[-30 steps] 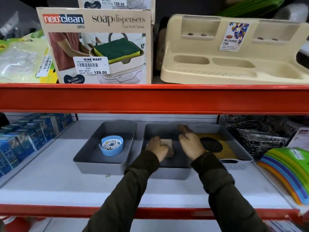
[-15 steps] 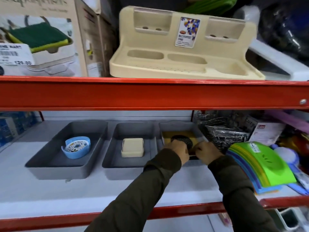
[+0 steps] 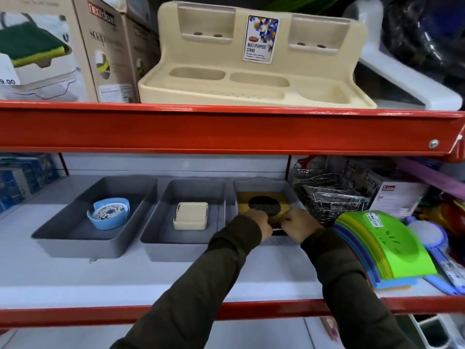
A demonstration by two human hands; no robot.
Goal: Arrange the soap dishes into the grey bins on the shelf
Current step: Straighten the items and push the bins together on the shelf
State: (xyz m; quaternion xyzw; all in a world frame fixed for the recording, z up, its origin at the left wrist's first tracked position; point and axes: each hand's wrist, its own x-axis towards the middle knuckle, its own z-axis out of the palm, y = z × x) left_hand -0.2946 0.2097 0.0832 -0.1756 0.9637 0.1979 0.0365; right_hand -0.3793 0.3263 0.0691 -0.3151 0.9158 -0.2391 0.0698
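Three grey bins stand side by side on the white shelf. The left bin (image 3: pixel 60 233) holds a blue round soap dish (image 3: pixel 108 216). A cream square soap dish (image 3: pixel 191 215) lies in the middle bin (image 3: pixel 161 238). Inside the right bin (image 3: pixel 259 185) sits a yellow soap dish (image 3: pixel 245 200) with a black mesh circle. My left hand (image 3: pixel 256 221) and my right hand (image 3: pixel 298 224) both grip the near edge of that yellow dish, fingers curled. Its front edge is hidden under my hands.
The red upper shelf beam (image 3: pixel 226 129) hangs low over the bins. Wire racks (image 3: pixel 324 192) crowd the right bin. A stack of coloured plastic lids (image 3: pixel 385 248) lies at the right. Blue boxes (image 3: pixel 22 177) stand far left. A cream multipurpose stand (image 3: pixel 251 79) sits above.
My hands left the cream dish in the middle bin and moved right to the yellow dish in the right bin. The view swung right and closer.
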